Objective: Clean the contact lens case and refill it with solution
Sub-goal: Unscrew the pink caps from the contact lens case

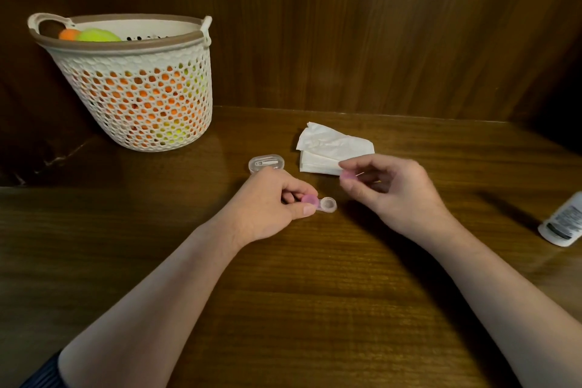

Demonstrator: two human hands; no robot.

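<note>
Head view: one moment at a wooden worktop (315, 293), both hands busy with the case.
Left hand (267, 208): thumb and fingers pinch the capped end of the case (318, 204) and pin it flat on the worktop; the pink cap (309, 200) on that well is on.
Right hand (390, 189): raised just clear of the case, fingertips pinching the loose cap (348, 175); the well under it stands uncovered.
Step in hand: by my reading, uncapping, with one well open and one to go.
Doing it well: set the loose cap down near the tissues (330, 151), inner side up, so it stays clean; shift the left grip to the open end before twisting the second cap; keep the case level in case old solution remains, which I cannot tell from here.
Bottle (563, 220): lies at the right edge, well apart from the hands, partly out of frame; reach for it only after wiping.
Tissues: folded stack, just behind the right hand.
Clear box (267, 163): just behind the left hand, untouched.
Basket (135, 85): far left, holding balls, no part of the job.
</note>
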